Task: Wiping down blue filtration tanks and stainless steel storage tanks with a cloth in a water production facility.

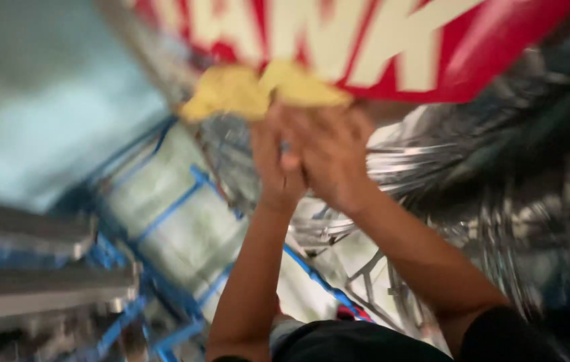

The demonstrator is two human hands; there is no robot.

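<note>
1. Looking up from the head cam, only one view, heavily motion-blurred; both arms are raised, hands close together near top centre of frame.
2. Left hand (277,164): fingers curled, pressed up vs the yellow cloth (258,90); appears to grip its lower edge, but blur makes the exact hold hard to read; touches the right hand at the knuckles.
3. Right hand (330,157): fingers bent and bunched just under the cloth, in contact w/ it; looks closed on the cloth; fingertips hidden in blur.
4. Yellow cloth: crumpled, two lobes, sits directly above both hands and against the lower edge of the red panel (499,47); the panel has big white lettering and fills the top of frame, tilted.
5. Shiny silver foil-like sheeting (486,174) spreads right of and behind the hands, wrinkled, w/ streaked reflections.
6. Pale panels w/ blue frame strips (177,208) lie left of the arms, running diagonally; grey blurred bars at lower left; can't tell what they are.
7. Dark short sleeves (365,342) at the bottom edge, forearms bare.
</note>
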